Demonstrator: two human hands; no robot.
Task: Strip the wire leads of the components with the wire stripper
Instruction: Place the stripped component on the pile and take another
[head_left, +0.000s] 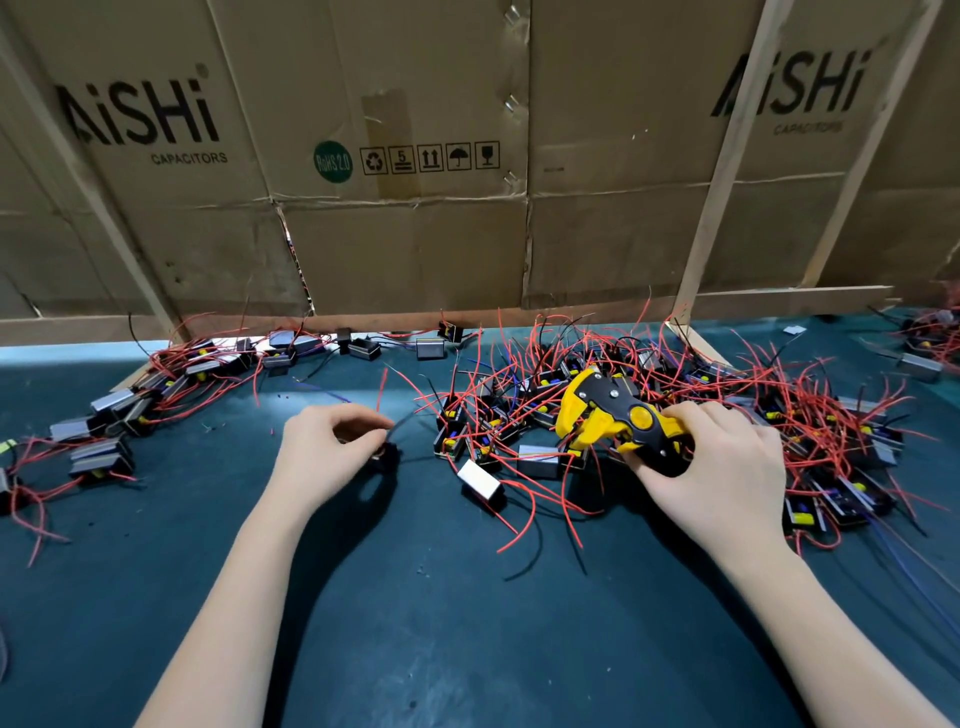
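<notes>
My right hand (722, 467) grips the handles of a yellow and black wire stripper (613, 415), whose jaws point left over the big pile of components (597, 395) with red and black leads. My left hand (327, 447) holds a small black component (383, 458) just above the mat and pinches its dark lead (410, 420), which runs up to the right. The stripper's jaws are well to the right of that lead and do not touch it.
A second spread of components (156, 384) lies at the left and back of the dark green mat (415, 597). More parts (924, 343) sit at the far right. Flattened cardboard boxes (415, 156) on wooden battens wall off the back.
</notes>
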